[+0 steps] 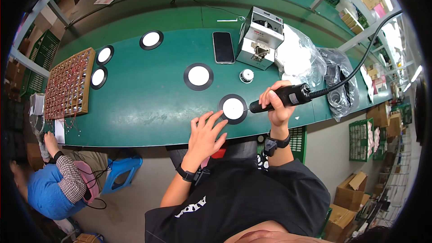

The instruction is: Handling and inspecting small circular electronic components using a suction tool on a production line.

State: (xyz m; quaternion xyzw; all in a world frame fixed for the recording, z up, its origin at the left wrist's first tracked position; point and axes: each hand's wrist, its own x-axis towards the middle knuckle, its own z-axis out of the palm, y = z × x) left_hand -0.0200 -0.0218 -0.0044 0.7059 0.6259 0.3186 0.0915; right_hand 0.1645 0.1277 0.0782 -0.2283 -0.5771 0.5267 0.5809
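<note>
Currently, head view: two bare hands are meeting at one black-rimmed disc (pixel 233 108).
The left hand (pixel 206 134) is spreading its fingers, grasping nothing, fingertips resting at the disc's left rim; the disc is lying flat on the green table (pixel 144 112), between both hands. The right hand (pixel 278 107) is clasping a black electric screwdriver (pixel 288 96), its thin bit pointing left and reaching over the disc's right edge; cannot tell whether it is touching. A black cable (pixel 360 64) is curving up and right from that hand. Beyond the left hand, a second disc (pixel 198 76) is lying apart. Beyond the right hand, a small silver part (pixel 246 76) is sitting near, a grey machine (pixel 265 31) standing farther off. Well left of the left hand, a co-worker (pixel 56 189) is sitting near a compartment tray (pixel 86 85).
</note>
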